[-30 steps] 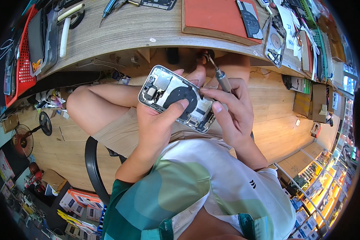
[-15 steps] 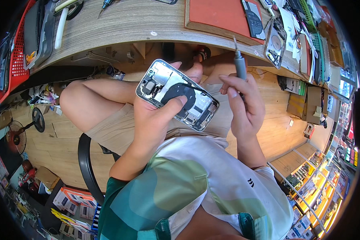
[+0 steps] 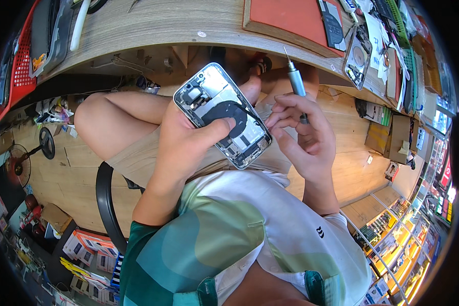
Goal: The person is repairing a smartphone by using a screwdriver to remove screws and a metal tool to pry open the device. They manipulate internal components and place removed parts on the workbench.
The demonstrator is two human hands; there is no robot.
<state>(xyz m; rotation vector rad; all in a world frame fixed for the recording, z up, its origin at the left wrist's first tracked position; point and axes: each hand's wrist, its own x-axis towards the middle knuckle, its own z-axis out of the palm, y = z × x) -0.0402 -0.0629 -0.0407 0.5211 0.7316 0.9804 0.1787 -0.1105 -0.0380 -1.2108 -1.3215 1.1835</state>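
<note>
1. In the head view, an opened, rectangular smartphone body with a pale metal rim (image 3: 228, 108) is sitting tilted near the centre of the frame, its long side slanting from upper left to lower right.
2. Its inside is facing up: a matte black round pad (image 3: 213, 115) is covering the middle, bright silver metal (image 3: 222, 93) is showing above it, a clustered camera part (image 3: 194, 95) is filling the upper-left end, and small dark components (image 3: 249, 149) are crowding the lower-right end.
3. The left hand (image 3: 183, 140) is gripping the phone body, its thumb pressing across the black pad.
4. The right hand (image 3: 307, 133) is holding a slim grey metal screwdriver (image 3: 296, 80) among its curled fingers, the bit pointing toward the top of the frame. Its thumb and index finger are hovering close together beside the phone's right edge; whether they are touching it, I cannot tell.
5. A brown wood-grain desk (image 3: 153, 28) is spanning the top of the frame, where a flat red slab (image 3: 290, 20) is supporting a black rectangular battery (image 3: 333, 29).
</note>
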